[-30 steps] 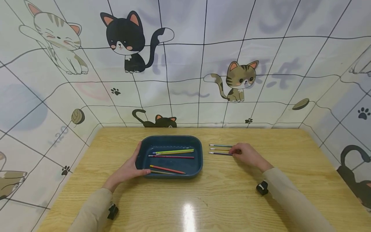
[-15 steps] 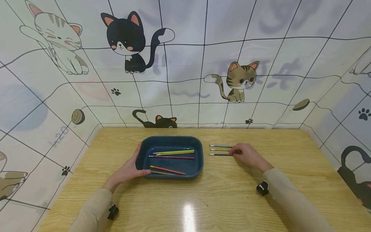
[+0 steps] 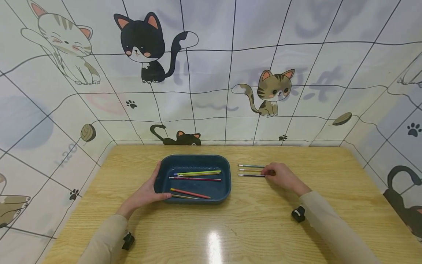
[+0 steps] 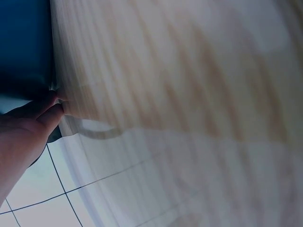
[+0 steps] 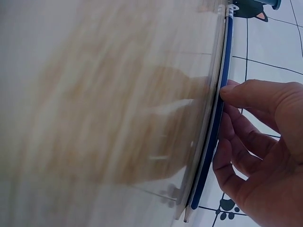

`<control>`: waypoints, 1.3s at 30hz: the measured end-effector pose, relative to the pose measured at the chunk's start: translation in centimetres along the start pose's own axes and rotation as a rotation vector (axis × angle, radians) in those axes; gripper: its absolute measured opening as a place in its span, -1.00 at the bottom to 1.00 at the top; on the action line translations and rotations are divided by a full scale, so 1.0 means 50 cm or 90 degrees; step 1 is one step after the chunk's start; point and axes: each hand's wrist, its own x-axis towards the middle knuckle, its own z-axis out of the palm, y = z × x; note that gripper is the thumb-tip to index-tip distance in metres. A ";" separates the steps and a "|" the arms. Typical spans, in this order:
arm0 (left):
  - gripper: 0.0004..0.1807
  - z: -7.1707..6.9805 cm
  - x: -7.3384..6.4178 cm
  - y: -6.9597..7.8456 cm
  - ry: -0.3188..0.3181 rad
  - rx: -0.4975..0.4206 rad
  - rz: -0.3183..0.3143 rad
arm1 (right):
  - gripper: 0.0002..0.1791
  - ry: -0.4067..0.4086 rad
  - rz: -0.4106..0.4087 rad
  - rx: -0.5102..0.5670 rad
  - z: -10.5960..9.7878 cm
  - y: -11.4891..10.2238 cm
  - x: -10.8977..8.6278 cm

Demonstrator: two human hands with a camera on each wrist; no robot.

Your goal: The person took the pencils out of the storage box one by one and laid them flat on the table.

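Observation:
A dark blue plastic tray point(image 3: 227, 183) stands left of the table's middle, with several pencils in it, among them a red pencil point(image 3: 191, 193) and a dark red one point(image 3: 194, 179). My left hand point(image 3: 145, 192) holds its left end, thumb at the front rim and fingers along the side. Right of the tray lie three pencils side by side: teal point(image 3: 251, 166), yellow point(image 3: 250, 170) and, nearest me, dark blue point(image 3: 250, 175). My right hand point(image 3: 283, 179) pinches the dark blue pencil point(image 5: 213, 127) between thumb and curled fingers; the hand hides the pencils' right ends.
The light wooden table point(image 3: 184, 234) ends at a wall covering point(image 3: 211, 99) with printed cats, which also rises at both sides. A black wrist device point(image 3: 298, 214) hangs under the right sleeve, another point(image 3: 128, 241) under the left.

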 end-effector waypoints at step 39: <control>0.33 0.001 0.001 -0.001 0.001 -0.011 0.004 | -0.84 0.007 0.016 0.227 0.063 -0.092 -0.016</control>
